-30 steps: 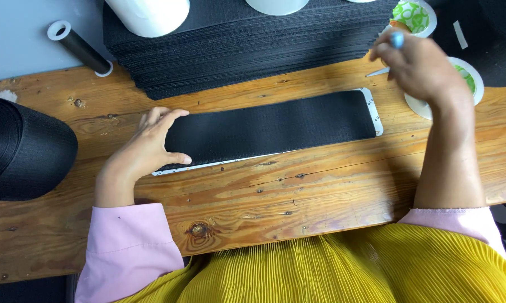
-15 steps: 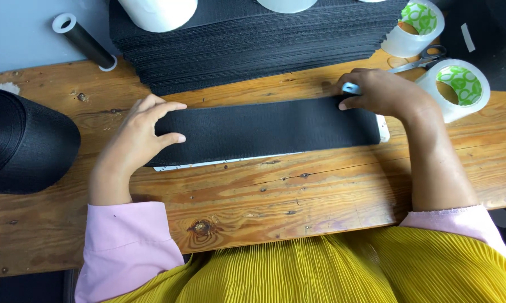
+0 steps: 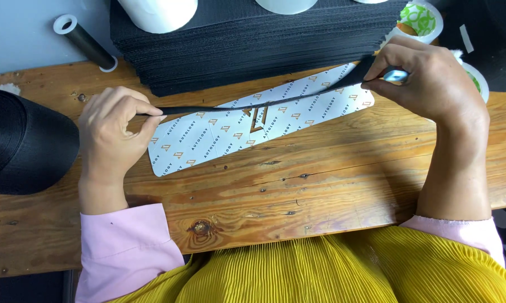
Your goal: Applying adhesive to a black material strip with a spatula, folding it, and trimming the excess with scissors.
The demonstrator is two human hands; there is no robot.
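Left hand [image 3: 115, 137] pinching one end of a black strip [image 3: 247, 104], right hand [image 3: 427, 84] gripping the other end, fingers closing tight, strip lifting above white patterned backing [image 3: 219, 140], lying on wooden table [image 3: 320, 191], black stack [image 3: 253, 39] behind.

Bright, even light; sharp focus, soft shadows

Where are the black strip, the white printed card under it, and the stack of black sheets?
black strip [image 3: 236, 105], head view, on the middle of its lifted edge.
white printed card [image 3: 219, 137], head view, on its bare left half.
stack of black sheets [image 3: 253, 47], head view, on its front edge.
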